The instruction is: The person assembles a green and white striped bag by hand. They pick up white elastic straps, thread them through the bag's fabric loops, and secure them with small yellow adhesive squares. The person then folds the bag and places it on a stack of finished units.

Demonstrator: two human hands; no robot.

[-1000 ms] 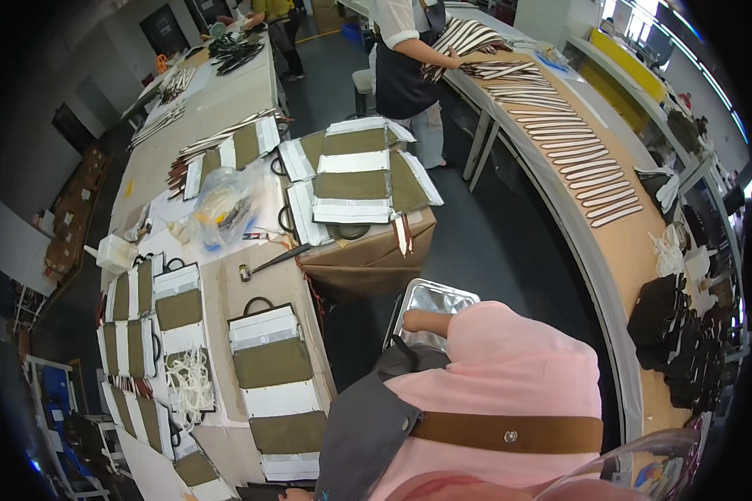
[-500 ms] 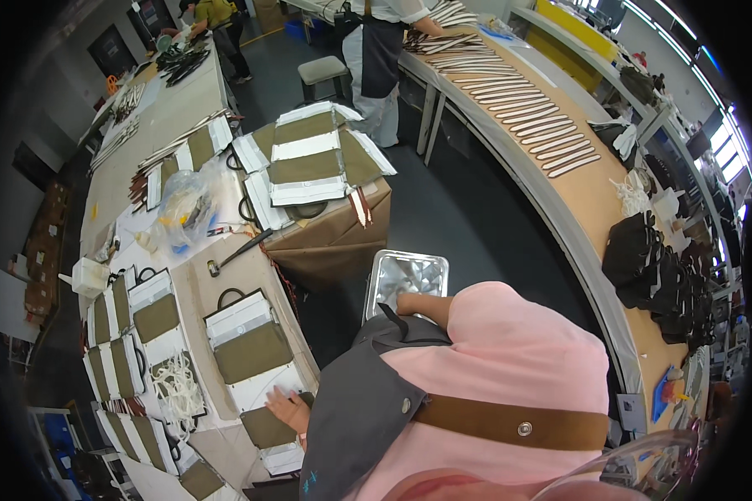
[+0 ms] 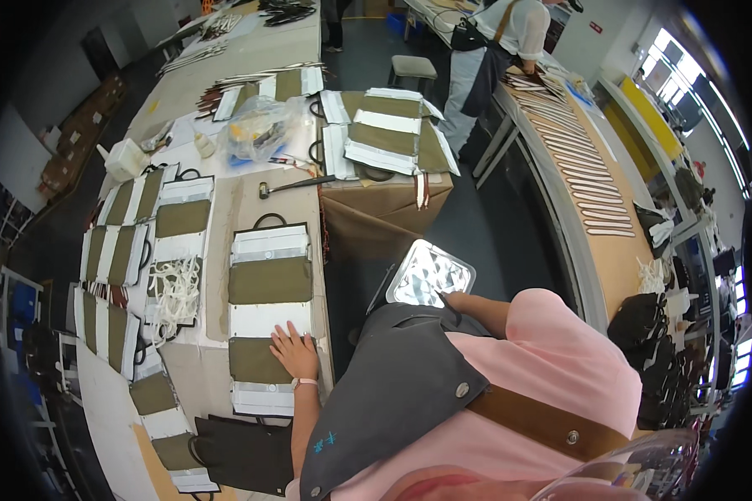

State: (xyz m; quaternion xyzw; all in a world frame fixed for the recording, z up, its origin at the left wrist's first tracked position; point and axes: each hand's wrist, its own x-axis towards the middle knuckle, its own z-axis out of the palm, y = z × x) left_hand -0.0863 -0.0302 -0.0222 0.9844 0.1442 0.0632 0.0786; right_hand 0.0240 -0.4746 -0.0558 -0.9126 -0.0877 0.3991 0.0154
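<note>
My left hand (image 3: pixel 295 355) lies flat with fingers spread on a long panel (image 3: pixel 269 282) of alternating olive-green and white bands with a dark handle at its far end. The fingertips reach a white band and the palm rests on the green one nearer me. My right hand (image 3: pixel 453 302) is at the near right edge of a shiny silver metal tray (image 3: pixel 430 269) beside the table. Its fingers show too little to say whether they grip the tray or something in it.
Similar panels (image 3: pixel 182 219) line the table's left, with white cords (image 3: pixel 175 292) on one. A hammer (image 3: pixel 297 185) and a clear plastic bag (image 3: pixel 263 129) lie beyond, beside stacked panels (image 3: pixel 384 138). Strips (image 3: pixel 585 184) cover the right-hand table, where a person (image 3: pixel 497 50) stands. A stool (image 3: pixel 414 68) is behind.
The view has swung left, so everything sits further right. My left hand stays on the panel, its fingers more spread. The tray looks turned and brighter, with my right hand nearer its edge.
</note>
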